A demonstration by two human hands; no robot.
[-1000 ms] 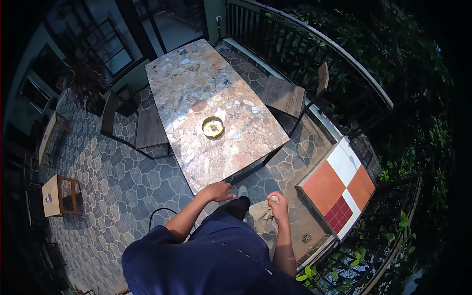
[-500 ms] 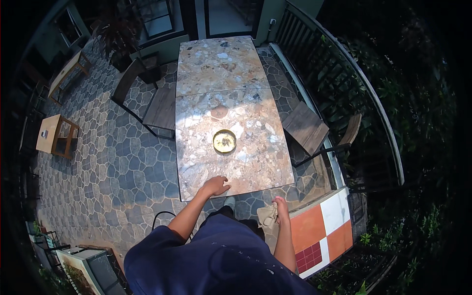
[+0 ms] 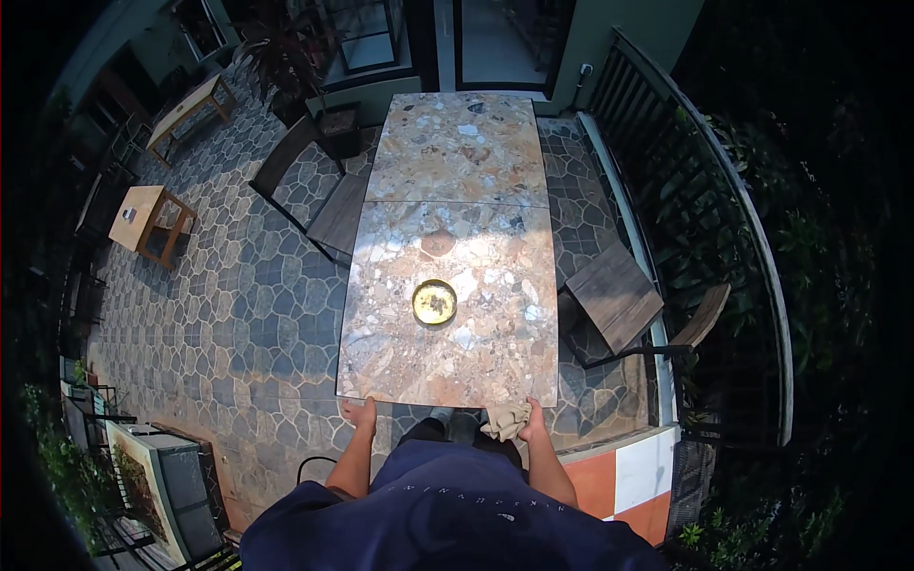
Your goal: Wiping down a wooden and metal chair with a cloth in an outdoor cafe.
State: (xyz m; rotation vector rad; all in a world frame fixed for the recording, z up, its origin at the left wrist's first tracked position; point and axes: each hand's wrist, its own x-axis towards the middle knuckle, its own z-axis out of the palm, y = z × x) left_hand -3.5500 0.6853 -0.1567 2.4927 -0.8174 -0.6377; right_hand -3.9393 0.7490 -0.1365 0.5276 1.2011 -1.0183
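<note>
In the head view, a long stone-patterned table is seen from above on a tiled patio, running away from the person. Both hands are placed at its near edge. The left hand is laid on the near left corner with the fingers curled over the rim; whether anything is pinched under it cannot be told, and it appears bare. The right hand is closed around a crumpled beige cloth, which is bunched against the near right corner of the table, touching the edge.

The cloth is judged to be soft, light and limp: it can be gathered in the palm and will drape or slip loose if held by one corner only, so a full-fist hold on the bunched middle is the safer one. On a polished stone top it is likely to slide easily under light pressure.

The table is judged heavy and rigid, with a hard, smooth and possibly slippery top; its square edge is the only handhold in reach, and the two corners where the hands now lie give the widest, steadiest purchase.

A small round yellow dish stands alone near the middle of the nearer slab, well apart from both hands; it looks shallow and light, possibly breakable, and would best be lifted by its rim.

A dark wooden chair is set just beside the table's right side, another chair beside its left, and a small wooden side table is well apart to the left
</note>
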